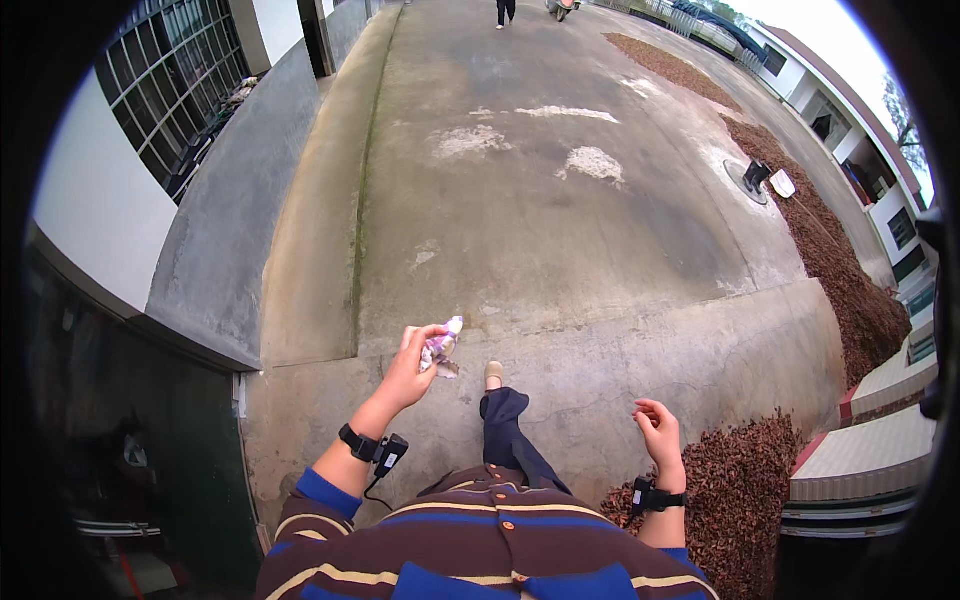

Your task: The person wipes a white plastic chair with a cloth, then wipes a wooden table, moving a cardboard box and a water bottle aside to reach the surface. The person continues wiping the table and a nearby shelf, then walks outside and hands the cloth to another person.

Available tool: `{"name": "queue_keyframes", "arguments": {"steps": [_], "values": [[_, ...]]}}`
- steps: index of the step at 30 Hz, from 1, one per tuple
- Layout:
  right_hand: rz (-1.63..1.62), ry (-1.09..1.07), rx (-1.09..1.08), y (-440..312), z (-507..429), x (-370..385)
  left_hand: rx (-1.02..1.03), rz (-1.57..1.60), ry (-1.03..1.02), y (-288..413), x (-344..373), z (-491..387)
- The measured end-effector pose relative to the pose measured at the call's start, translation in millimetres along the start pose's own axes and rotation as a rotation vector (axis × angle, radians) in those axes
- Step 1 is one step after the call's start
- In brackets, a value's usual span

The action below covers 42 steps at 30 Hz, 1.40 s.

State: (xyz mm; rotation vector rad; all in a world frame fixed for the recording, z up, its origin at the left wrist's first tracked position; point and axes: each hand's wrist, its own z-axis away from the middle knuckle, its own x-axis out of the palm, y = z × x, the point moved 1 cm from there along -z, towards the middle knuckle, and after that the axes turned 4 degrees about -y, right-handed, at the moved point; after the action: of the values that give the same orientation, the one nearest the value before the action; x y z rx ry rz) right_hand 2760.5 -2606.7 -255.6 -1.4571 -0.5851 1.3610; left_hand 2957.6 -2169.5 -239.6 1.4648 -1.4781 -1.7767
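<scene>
My left hand [415,365] is out in front of me, shut on a small crumpled cloth [441,349]. It is white with purple and yellowish patches, and part of it hangs below my fingers. Whether it is fabric or a soft wrapper is hard to tell. To the other side, my right hand [660,431] hangs in the air with loosely curled fingers and nothing in it. Each wrist wears a black strap with a small box. One of my shoes [493,374] shows on the concrete ramp [600,375] below.
Brown leaf-like material lies in a heap [731,480] at right and in a long strip [795,180] farther off. Black boots [756,174] stand near a white shovel-like tool [782,184]. A building wall [225,202] borders the left. Far ahead are a person [506,11] and a scooter [561,7].
</scene>
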Motion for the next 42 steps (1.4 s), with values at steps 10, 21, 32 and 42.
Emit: {"name": "queue_keyframes", "arguments": {"steps": [10,21,32,42], "values": [[-0.875,-0.756,0.041,-151,-473,155,0.313,0.178,-0.32,21,-26,-428],[-0.567,-0.519,-0.206,-224,-936,237,0.052,0.544,-0.275,-254,-102,-856],[-0.328,-0.44,-0.354,-306,-1429,275,-0.163,0.39,-0.681,-391,-168,-1348],[-0.054,-0.545,-0.296,-364,-1875,360,-0.445,0.29,0.103,-587,-345,-1640]]}}
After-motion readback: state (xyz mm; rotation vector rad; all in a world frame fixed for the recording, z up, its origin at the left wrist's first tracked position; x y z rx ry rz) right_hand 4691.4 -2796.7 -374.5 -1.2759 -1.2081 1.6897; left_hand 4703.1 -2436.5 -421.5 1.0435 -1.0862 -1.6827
